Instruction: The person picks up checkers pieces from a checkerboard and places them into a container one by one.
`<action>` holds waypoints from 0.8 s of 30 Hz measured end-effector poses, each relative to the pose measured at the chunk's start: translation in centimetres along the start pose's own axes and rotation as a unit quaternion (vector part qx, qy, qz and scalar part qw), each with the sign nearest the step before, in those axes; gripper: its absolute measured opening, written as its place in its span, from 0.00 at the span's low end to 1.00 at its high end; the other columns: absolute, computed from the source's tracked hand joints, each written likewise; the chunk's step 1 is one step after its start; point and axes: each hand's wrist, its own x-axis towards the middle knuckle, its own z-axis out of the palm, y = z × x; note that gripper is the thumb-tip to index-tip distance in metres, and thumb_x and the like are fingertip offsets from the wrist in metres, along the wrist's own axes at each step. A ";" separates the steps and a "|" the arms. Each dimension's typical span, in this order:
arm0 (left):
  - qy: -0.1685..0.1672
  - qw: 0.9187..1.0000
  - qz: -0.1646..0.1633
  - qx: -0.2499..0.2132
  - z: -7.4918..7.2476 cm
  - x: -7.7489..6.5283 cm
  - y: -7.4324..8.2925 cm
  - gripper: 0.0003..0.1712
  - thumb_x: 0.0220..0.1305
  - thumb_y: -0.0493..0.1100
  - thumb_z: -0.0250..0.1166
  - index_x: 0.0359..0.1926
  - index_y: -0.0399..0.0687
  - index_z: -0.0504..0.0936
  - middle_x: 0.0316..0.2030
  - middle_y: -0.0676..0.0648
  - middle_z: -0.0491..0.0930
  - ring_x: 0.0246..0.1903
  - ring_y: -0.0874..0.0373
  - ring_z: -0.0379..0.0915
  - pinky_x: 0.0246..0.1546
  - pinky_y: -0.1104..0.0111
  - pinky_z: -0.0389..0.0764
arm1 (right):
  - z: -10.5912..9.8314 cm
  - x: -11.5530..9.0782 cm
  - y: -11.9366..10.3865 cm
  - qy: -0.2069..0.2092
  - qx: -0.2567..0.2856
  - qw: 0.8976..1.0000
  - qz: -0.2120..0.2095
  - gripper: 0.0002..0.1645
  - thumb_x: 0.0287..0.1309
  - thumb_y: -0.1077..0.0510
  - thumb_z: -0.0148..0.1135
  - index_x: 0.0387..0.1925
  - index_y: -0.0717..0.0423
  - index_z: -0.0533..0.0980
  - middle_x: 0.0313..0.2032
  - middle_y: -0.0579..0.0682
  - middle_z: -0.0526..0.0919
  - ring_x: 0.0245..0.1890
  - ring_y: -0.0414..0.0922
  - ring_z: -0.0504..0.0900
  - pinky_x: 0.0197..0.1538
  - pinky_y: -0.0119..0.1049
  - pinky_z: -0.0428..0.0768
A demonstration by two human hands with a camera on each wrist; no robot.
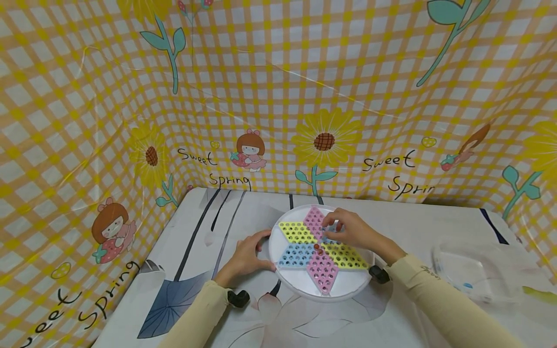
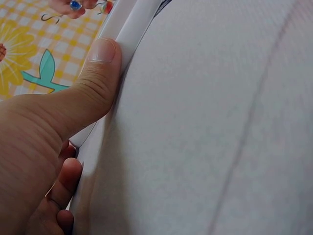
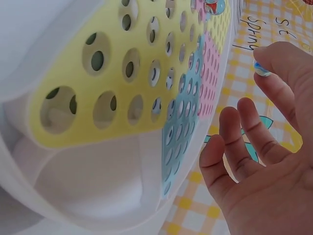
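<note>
A round white Chinese checkers board (image 1: pixel 300 286) with a pink, yellow and blue holed star lies on the table. My left hand (image 1: pixel 247 258) holds its left edge; in the left wrist view the thumb (image 2: pixel 100 68) lies against the white rim (image 2: pixel 128 34), with other fingers curled lower down. Over the far right part of the star, my right hand (image 1: pixel 354 232) pinches a blue-and-white marble (image 3: pixel 261 72) between thumb and forefinger, its other fingers loosely bent. Reddish marbles (image 1: pixel 316 247) sit near the star's centre.
To the right stands a clear plastic container (image 1: pixel 483 270) with a small blue piece (image 1: pixel 467 285) in it. A yellow checked cloth (image 1: pixel 270 96) hangs behind and beside the table (image 1: pixel 243 212), which has a flower-patterned cover.
</note>
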 end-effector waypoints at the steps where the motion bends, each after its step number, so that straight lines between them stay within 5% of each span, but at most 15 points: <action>1: 0.000 1.000 0.000 0.001 0.0 0.0 0.0 0.56 0.42 0.54 0.86 0.72 0.52 0.70 0.34 0.51 0.71 0.36 0.57 0.63 0.46 0.57 0.55 | 0.0 -0.1 0.0 0.003 -0.001 1.000 -0.003 0.10 0.59 0.60 0.74 0.42 0.54 0.82 0.40 0.53 0.81 0.35 0.47 0.79 0.37 0.35 0.79; 14: 0.002 1.000 0.000 -0.001 0.1 0.0 0.1 0.56 0.41 0.53 0.87 0.72 0.52 0.70 0.34 0.52 0.71 0.35 0.58 0.63 0.45 0.58 0.55 | -1.8 -2.4 0.0 0.039 0.000 0.999 -0.001 0.11 0.59 0.62 0.74 0.43 0.56 0.82 0.42 0.54 0.81 0.38 0.52 0.79 0.36 0.36 0.78; 24: 0.001 1.000 0.000 -0.006 0.1 0.0 -0.1 0.56 0.41 0.54 0.87 0.72 0.53 0.71 0.34 0.52 0.71 0.36 0.57 0.63 0.45 0.57 0.55 | -3.7 -5.4 0.7 0.068 -0.012 0.997 0.044 0.11 0.59 0.61 0.74 0.42 0.50 0.81 0.50 0.52 0.81 0.51 0.60 0.81 0.52 0.64 0.77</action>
